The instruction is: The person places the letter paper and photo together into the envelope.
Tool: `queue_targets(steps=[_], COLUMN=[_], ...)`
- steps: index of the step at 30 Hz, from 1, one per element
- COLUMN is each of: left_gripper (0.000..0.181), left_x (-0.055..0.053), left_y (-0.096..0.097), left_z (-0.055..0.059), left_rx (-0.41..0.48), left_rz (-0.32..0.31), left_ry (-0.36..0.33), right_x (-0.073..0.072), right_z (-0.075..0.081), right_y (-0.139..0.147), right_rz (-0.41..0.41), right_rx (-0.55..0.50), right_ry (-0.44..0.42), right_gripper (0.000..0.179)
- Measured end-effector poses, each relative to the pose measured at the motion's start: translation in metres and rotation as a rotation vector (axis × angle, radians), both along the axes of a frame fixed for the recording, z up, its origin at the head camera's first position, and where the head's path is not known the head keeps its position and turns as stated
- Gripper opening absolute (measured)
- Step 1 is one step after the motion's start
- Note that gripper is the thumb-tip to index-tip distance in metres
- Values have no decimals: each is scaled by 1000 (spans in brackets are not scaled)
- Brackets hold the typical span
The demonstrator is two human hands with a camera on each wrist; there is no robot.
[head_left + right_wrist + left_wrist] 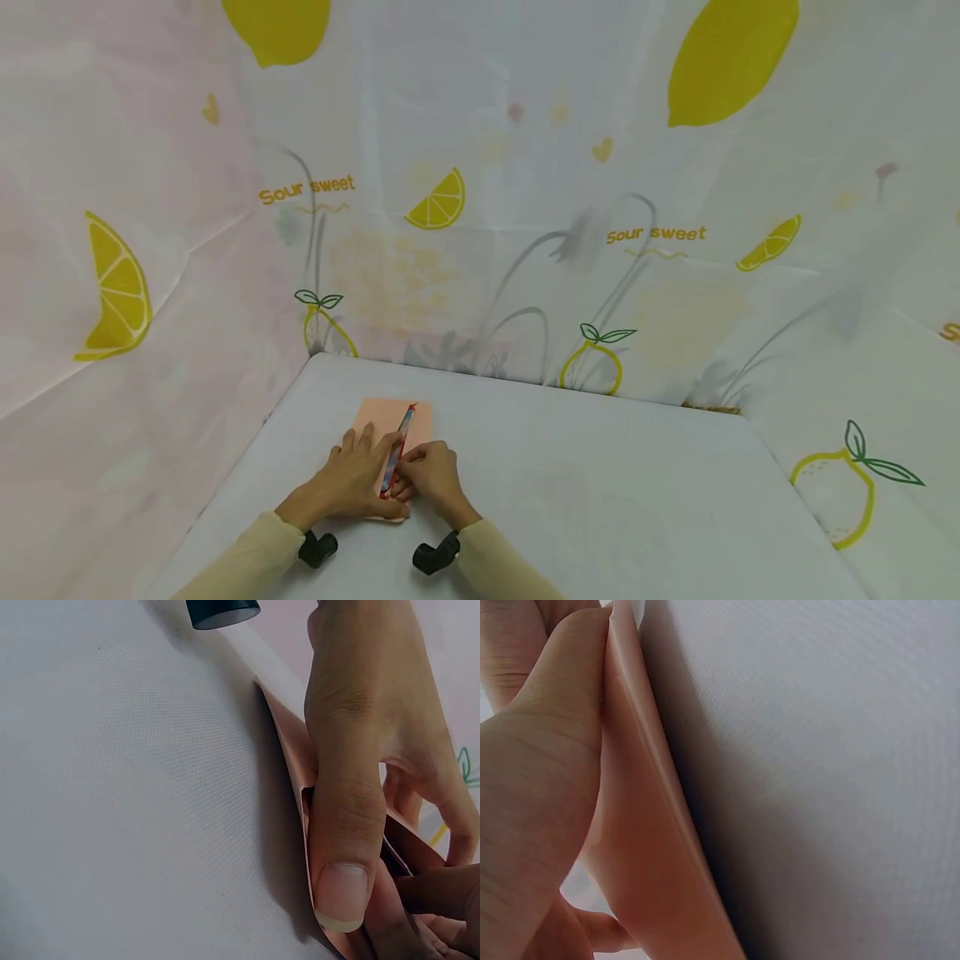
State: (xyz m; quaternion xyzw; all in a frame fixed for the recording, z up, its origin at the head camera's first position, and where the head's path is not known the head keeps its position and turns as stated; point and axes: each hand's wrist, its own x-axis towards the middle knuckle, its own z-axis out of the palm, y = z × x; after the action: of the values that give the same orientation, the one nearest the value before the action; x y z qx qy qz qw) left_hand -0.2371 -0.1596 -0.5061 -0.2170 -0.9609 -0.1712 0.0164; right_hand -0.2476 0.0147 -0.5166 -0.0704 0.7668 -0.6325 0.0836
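Observation:
A peach-coloured folded piece that looks like a paper sleeve (375, 411) lies on the white table, with a narrow red-and-blue patterned strip (409, 417) showing along its length. My left hand (348, 479) rests on it, fingers spread, index finger over the strip. Its thumb (345, 825) presses along the near edge, where the right wrist view shows folded layers standing a little apart. From the right, my right hand (437, 475) has its fingers curled and pinches the sleeve's edge beside the strip. Those fingertips are partly hidden in every view.
The white-covered table (600, 483) extends to the right of the hands. Behind and beside it hang white cloth walls (510, 275) printed with lemons. A black wrist camera (318, 550) sits at the left cuff, another black camera (437, 556) at the right cuff.

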Motion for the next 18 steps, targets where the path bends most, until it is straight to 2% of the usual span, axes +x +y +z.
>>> queue_targets(steps=[11, 14, 18], left_gripper=[116, 117, 113], left_x=[-2, -3, -5], left_y=[2, 4, 5], left_z=[0, 1, 2], left_rx=[-17, -35, -76], left_rz=[4, 5, -8], left_ry=[-18, -19, 3], right_x=[0, 0, -2], right_z=[1, 3, 10], right_y=[6, 18, 48], right_rz=[6, 2, -69], right_rx=[29, 73, 173], right_ry=[3, 28, 62], right_gripper=[6, 7, 9])
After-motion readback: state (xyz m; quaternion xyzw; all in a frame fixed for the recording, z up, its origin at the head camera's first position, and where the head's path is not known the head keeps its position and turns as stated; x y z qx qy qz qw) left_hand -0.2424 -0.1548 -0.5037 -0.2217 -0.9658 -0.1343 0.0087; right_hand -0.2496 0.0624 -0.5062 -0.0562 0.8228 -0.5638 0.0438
